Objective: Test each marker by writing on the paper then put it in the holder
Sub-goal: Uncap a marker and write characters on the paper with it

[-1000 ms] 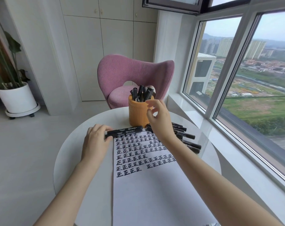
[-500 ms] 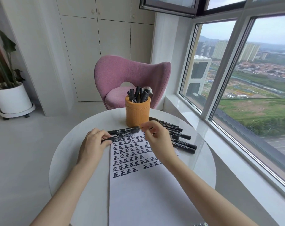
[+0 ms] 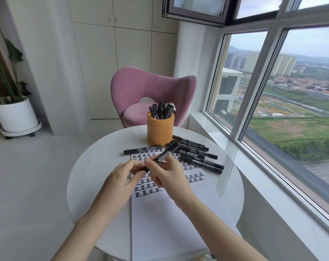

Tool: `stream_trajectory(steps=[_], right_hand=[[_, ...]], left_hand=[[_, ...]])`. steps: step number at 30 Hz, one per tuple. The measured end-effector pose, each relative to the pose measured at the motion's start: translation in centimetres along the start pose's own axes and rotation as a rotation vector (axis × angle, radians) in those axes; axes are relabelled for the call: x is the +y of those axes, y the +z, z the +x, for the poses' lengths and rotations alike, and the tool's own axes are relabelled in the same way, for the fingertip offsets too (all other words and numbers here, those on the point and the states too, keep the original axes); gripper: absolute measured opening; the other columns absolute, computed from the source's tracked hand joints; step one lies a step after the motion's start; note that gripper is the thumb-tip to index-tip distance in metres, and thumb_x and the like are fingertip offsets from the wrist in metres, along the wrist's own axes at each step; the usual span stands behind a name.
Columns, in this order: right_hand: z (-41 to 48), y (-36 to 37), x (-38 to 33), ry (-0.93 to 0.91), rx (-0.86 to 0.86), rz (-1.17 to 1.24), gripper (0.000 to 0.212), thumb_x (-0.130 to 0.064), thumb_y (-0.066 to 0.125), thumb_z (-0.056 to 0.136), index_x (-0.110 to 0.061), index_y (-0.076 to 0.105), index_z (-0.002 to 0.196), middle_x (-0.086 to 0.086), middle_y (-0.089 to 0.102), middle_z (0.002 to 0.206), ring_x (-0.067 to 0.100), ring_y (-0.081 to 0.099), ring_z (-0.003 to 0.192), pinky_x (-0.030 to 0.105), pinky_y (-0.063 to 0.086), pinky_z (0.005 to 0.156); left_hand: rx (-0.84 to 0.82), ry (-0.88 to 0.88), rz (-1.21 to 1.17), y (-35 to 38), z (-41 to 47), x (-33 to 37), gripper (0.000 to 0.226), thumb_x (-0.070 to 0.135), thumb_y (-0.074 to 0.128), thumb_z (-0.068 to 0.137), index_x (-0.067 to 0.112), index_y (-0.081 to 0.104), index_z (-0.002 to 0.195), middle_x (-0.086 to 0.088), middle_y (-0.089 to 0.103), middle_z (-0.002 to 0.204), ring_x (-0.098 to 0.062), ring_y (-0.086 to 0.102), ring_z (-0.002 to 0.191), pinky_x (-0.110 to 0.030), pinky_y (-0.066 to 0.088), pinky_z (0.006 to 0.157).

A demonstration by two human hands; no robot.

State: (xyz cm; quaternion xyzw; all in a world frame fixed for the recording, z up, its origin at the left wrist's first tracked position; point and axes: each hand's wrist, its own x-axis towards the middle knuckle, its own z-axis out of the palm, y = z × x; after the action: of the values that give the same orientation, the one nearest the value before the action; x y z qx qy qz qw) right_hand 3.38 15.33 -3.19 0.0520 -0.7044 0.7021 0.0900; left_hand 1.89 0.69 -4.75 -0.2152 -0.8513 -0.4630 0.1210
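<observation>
The holder [image 3: 160, 132] has some markers [image 3: 162, 110], a pile [image 3: 199, 157] waits untested, and left hand [image 3: 122, 178] and right hand [image 3: 168, 176] pinch the next marker [image 3: 167, 153].

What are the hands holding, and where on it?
One black cylindrical plastic marker: the right hand grips its middle, and the left hand pinches its lower end.

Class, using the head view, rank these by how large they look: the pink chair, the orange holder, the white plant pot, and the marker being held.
1. pink chair
2. white plant pot, cut off by the left edge and farther away
3. orange holder
4. held marker
</observation>
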Motion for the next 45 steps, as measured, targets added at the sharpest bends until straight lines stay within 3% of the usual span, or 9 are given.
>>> stream_trajectory(steps=[3,9,17,20,25,32,36,39,45], right_hand=[[-0.8,0.3,-0.2,-0.016,-0.001,-0.011,0.021,-0.008,0.064,0.090,0.012,0.057,0.087,-0.009,0.046,0.044,0.006,0.034,0.039,0.015,0.025,0.039],[-2.1,0.1,-0.9,-0.013,-0.029,-0.008,0.038,-0.014,0.062,0.092,-0.011,0.044,0.058,-0.001,0.034,0.046,0.011,0.025,0.042,0.017,0.021,0.042],[-2.7,0.6,-0.6,-0.022,-0.105,-0.034,0.027,-0.010,0.051,0.098,-0.004,0.049,0.071,-0.003,0.034,0.047,0.009,0.025,0.042,0.019,0.021,0.044],[-2.8,0.6,-0.5,-0.012,-0.113,-0.021,0.026,-0.012,0.051,0.098,-0.003,0.052,0.074,-0.002,0.036,0.048,0.010,0.026,0.043,0.019,0.022,0.045],[-3.3,0.6,-0.4,-0.008,-0.125,0.027,0.030,-0.014,0.051,0.099,-0.010,0.049,0.069,0.001,0.036,0.052,0.012,0.027,0.049,0.022,0.022,0.047],[-3.6,0.3,-0.4,0.013,0.055,0.080,0.043,-0.014,0.058,0.094,-0.011,0.039,0.056,0.006,0.032,0.048,0.015,0.026,0.043,0.020,0.022,0.043],[-3.6,-0.6,-0.4,0.019,0.166,0.072,0.043,-0.017,0.064,0.090,-0.003,0.050,0.052,0.016,0.051,0.044,0.019,0.038,0.040,0.023,0.025,0.043],[-3.8,-0.1,0.1,0.106,0.163,0.070,0.025,-0.012,0.065,0.087,-0.010,0.049,0.067,0.012,0.056,0.049,0.019,0.052,0.041,0.022,0.022,0.042],[-3.7,1.4,0.8,0.151,0.158,-0.011,0.022,-0.006,0.062,0.086,-0.011,0.052,0.067,0.011,0.054,0.051,0.014,0.048,0.038,0.016,0.031,0.038]], left_hand=[[-0.048,-0.006,-0.069,0.1,-0.7,0.4,0.015,0.022,0.063,0.087,0.028,0.059,0.101,0.011,0.067,0.084,-0.001,0.060,0.082,-0.015,0.046,0.072],[-0.120,-0.043,-0.095,0.4,-1.0,1.1,0.010,0.019,0.051,0.095,0.019,0.059,0.088,0.005,0.054,0.067,-0.003,0.049,0.058,-0.010,0.040,0.059],[-0.188,-0.086,-0.183,0.0,-2.1,0.8,0.035,0.053,0.041,0.087,0.021,0.056,0.087,0.006,0.054,0.065,-0.015,0.042,0.063,-0.034,0.036,0.065],[-0.198,-0.069,-0.227,-0.3,-2.1,0.6,0.051,0.061,0.040,0.076,0.016,0.058,0.090,0.007,0.046,0.060,-0.015,0.038,0.061,-0.033,0.033,0.061],[-0.243,-0.112,-0.501,-0.1,-2.1,0.7,0.040,0.036,0.050,0.083,-0.002,0.057,0.093,0.003,0.030,0.055,-0.009,0.025,0.050,-0.013,0.023,0.045],[-0.252,-0.125,-0.410,-0.6,-2.3,-0.2,0.046,0.062,0.051,0.070,0.023,0.061,0.092,0.010,0.049,0.060,-0.006,0.042,0.057,-0.026,0.034,0.061],[-0.129,-0.191,-0.466,-1.0,-2.4,-1.9,0.026,0.036,0.038,0.087,0.023,0.057,0.099,0.007,0.050,0.063,-0.010,0.041,0.060,-0.030,0.035,0.069],[-0.049,-0.153,-0.352,-0.9,-2.3,-3.1,0.014,0.014,0.044,0.098,0.026,0.052,0.099,0.004,0.061,0.073,-0.008,0.049,0.065,-0.018,0.039,0.073],[0.024,-0.144,-0.307,-0.9,-2.7,-3.8,0.009,0.013,0.058,0.090,0.022,0.059,0.090,0.009,0.072,0.082,-0.003,0.059,0.067,-0.011,0.045,0.068]])
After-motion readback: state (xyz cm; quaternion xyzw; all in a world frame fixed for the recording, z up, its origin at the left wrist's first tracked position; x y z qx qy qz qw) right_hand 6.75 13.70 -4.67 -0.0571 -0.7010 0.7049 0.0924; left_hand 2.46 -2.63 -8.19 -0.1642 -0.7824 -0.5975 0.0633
